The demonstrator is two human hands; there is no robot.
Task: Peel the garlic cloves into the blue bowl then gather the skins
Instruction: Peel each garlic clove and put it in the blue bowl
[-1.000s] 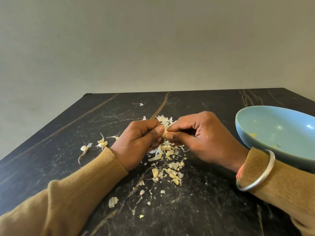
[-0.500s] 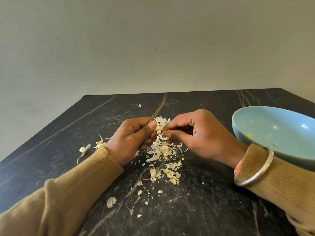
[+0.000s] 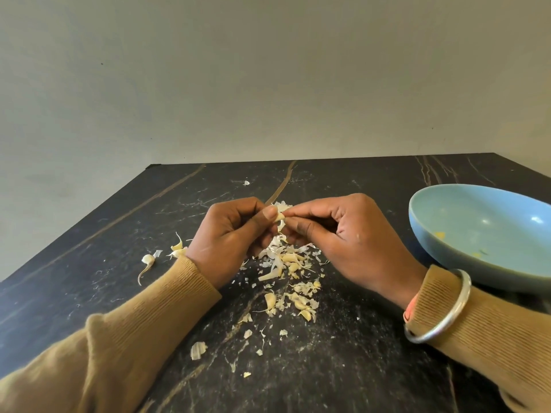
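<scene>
Dark, veined marble table [image 3: 372, 377] under a plain grey wall. Held just above its middle: one garlic clove [image 3: 279, 217], pale, with a shred of white skin hanging beneath. Pinched from the left by thumb and forefinger of the left hand [image 3: 232, 236], and from the right by the fingertips of the right hand [image 3: 343, 234]. Both hands together, clamped on the clove.

Directly below and nearer, a loose heap of skins [image 3: 284, 263], thinning into stray flakes toward the near edge. Farther left, beside the left sleeve, two more cloves [image 3: 147, 260] with tails, seemingly unpeeled. Well to the right, apart from the hands, the blue bowl [image 3: 441, 254], with a few yellowish bits inside. Cannot tell whether any peeled clove lies in it. Silver bangle [image 3: 447, 317] round the right wrist, over the mustard cuff.

Step in hand, by judgement: peeling, partway through stripping this clove, with gathering not yet begun. Next move probably calls for a steady hold from the left and a nail under the loose skin. Then a pull away over the heap and a reach rightward to drop the bare clove past the bowl's rim. Papery skin, likely to tear into flakes rather than lift off whole.
</scene>
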